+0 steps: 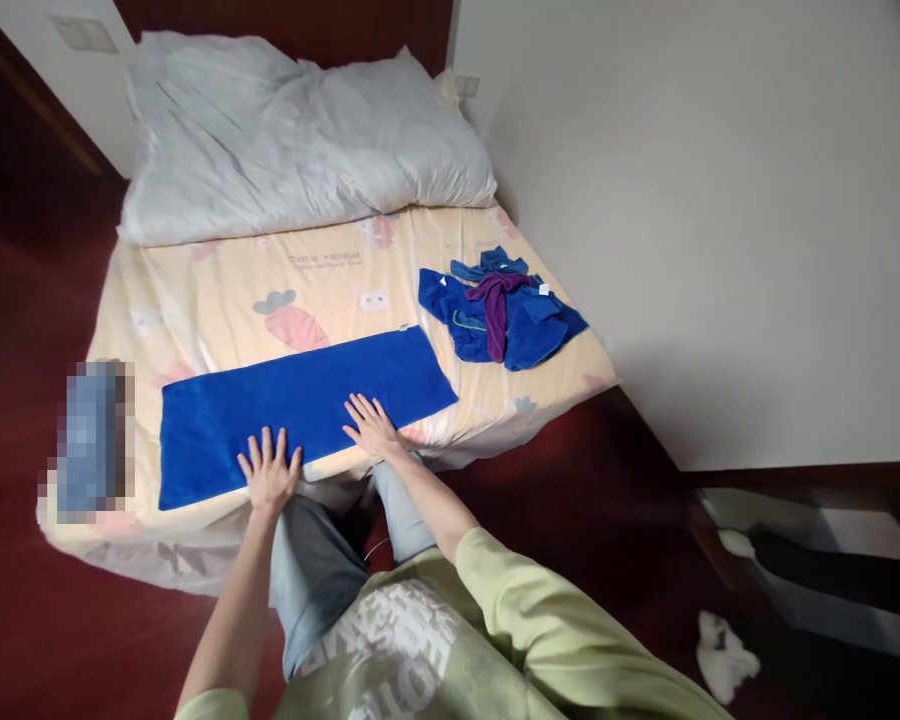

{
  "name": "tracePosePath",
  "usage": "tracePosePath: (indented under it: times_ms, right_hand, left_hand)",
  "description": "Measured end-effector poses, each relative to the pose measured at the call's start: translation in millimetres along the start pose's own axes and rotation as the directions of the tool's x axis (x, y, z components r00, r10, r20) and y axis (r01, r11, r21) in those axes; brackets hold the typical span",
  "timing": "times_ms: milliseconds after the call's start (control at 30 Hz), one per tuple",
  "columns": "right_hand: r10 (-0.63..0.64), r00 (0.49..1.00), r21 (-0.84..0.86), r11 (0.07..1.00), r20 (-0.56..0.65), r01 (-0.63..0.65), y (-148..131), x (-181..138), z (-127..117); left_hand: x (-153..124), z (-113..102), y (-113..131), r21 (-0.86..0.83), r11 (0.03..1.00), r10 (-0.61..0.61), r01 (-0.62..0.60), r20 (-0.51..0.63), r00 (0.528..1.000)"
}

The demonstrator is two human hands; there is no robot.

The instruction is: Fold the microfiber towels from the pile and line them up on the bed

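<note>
1 blue cloth (292,400) lies flat along the near edge of the bed (412,262); left hand (272,475) and right hand (373,428) rest on it, fingers spread. a crumpled pile (521,325) sits by the right edge, pale bedding (307,140) along the far edge.

Soft, rather dim light left the bed (225,288) brighter than the dark floor (570,480), with a diffuse shadow (667,395) on the wall (720,200), coarse pixelation (90,440) at left, and blur toward the right edge.
</note>
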State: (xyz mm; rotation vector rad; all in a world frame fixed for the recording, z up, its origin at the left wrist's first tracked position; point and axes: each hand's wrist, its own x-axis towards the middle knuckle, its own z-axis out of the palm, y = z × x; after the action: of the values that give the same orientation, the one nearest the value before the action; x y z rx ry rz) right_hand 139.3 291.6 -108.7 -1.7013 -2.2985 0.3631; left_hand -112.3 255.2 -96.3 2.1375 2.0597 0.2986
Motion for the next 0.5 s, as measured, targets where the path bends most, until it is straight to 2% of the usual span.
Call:
tracePosePath:
  times_ms: [133,267,367,500]
  right_hand:
    - [0.165,0.986,0.003,0.986,-0.004,-0.165,48,-32,-15]
    - [0.391,0.92,-0.012,0.92,-0.021,-0.392,96,-61,-36]
    - [0.498,0.866,-0.031,0.866,-0.032,-0.499,119,-77,-47]
    - [0.569,0.822,-0.045,0.821,-0.01,-0.569,131,-85,-51]
  left_hand:
    - [-24,-13,-43,0.003,0.98,-0.2,0.2,-0.055,0.978]
    - [-35,-17,-75,-0.039,0.951,-0.308,0.307,-0.02,0.951]
    - [-36,-18,-84,-0.062,0.923,-0.379,0.379,0.011,0.925]
    - [-33,-25,-82,-0.062,0.888,-0.453,0.455,0.037,0.89]
